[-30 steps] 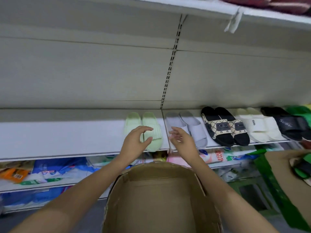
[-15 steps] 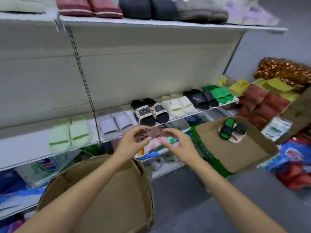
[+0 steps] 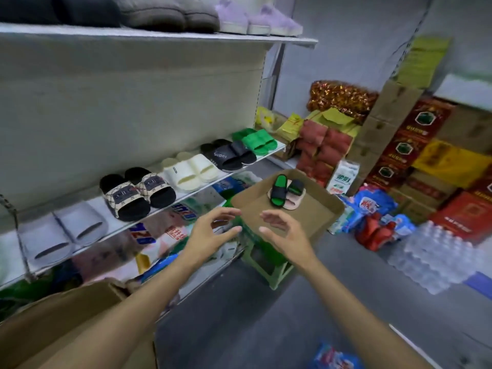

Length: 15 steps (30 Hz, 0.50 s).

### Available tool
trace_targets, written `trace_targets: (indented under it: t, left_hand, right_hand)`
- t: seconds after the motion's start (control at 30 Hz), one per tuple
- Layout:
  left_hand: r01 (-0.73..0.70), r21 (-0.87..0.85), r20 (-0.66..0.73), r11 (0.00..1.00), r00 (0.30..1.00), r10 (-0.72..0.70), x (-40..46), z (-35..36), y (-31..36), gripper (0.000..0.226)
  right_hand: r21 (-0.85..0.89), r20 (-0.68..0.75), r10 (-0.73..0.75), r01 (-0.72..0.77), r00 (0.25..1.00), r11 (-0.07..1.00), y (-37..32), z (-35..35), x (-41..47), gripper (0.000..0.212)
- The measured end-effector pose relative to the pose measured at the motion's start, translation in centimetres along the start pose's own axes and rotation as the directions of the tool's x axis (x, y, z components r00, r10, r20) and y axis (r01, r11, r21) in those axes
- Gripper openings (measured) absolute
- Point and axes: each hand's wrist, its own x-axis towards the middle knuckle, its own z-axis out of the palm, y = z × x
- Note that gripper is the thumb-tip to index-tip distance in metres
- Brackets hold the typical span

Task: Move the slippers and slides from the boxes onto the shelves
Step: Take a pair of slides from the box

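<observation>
Two bare hands hover in mid-air before a shop shelf, palms turned toward each other, fingers loosely spread and holding nothing: the left hand (image 3: 213, 230) near the shelf's edge, the right hand (image 3: 286, 231) just in front of an open cardboard box (image 3: 314, 225). That box sits on a green stool (image 3: 269, 265) and holds a few slides on its floor: a green-soled one with a black strap (image 3: 278, 190), a second dark one just beside it, and a pink one (image 3: 292, 202) beneath them.

On the middle shelf (image 3: 186, 194) five pairs stand in a row, left to right: grey slides (image 3: 62, 231), black slides with patterned straps (image 3: 137, 191), cream slides (image 3: 190, 171), black slides (image 3: 227, 155) with white lettering on the strap, and green slides (image 3: 257, 141) at the far end. The top shelf (image 3: 159, 37) carries dark, brown and lilac fuzzy slippers (image 3: 258, 18).

A second cardboard box (image 3: 66, 323) stands in the lower left, under the left forearm; its inside is out of sight. Packaged goods fill the shelf below the slides. Stacked cartons (image 3: 410, 145), red bags and packs of bottled water (image 3: 431, 259) crowd the floor (image 3: 253, 328) at right.
</observation>
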Motion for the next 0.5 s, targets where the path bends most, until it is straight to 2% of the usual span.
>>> trace_targets:
  t: [0.23,0.5]
  left_hand:
    - [0.026,-0.062,0.074,0.998,0.997,-0.021,7.8,3.5,-3.1,0.027]
    - [0.072,-0.021,0.139,0.997,0.988,-0.068,15.7,10.1,-6.0,0.028]
  right_hand:
    - [-0.049,-0.068,0.071,-0.074,0.995,0.996,3.9,-3.1,4.5,0.033]
    - [-0.201,-0.09,0.063,-0.08,0.994,0.976,9.3,-8.0,9.5,0.041]
